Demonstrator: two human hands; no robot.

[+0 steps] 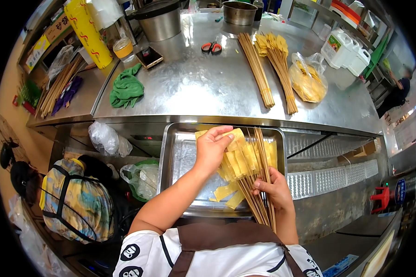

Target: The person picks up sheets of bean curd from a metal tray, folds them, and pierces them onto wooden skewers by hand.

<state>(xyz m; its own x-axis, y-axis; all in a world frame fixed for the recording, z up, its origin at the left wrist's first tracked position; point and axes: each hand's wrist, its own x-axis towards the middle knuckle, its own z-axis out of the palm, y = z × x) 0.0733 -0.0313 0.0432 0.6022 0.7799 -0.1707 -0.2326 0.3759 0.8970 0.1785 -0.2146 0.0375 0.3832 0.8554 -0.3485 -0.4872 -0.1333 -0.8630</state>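
My left hand [212, 148] pinches a thin yellow piece of tofu skin [236, 138] between thumb and fingers, above the far side of a metal tray [163, 161]. Wrapped round a bundle of bamboo skewers [260, 157], my right hand [273, 188] is closed at the tray's right side. Skewers with folded tofu skin [238, 164] on their upper ends lie beside that bundle, under my hands. Loose tofu skin strips [226, 191] rest on the tray bottom. The skewer tips near my left hand are partly hidden.
On the steel table [189, 87] lie bundled skewers [259, 71], a bag of yellow pieces [308, 81], scissors [211, 48], a green cloth [127, 87] and a phone [149, 57]. White jugs [344, 51] stand at right. A person [76, 198] is low at left.
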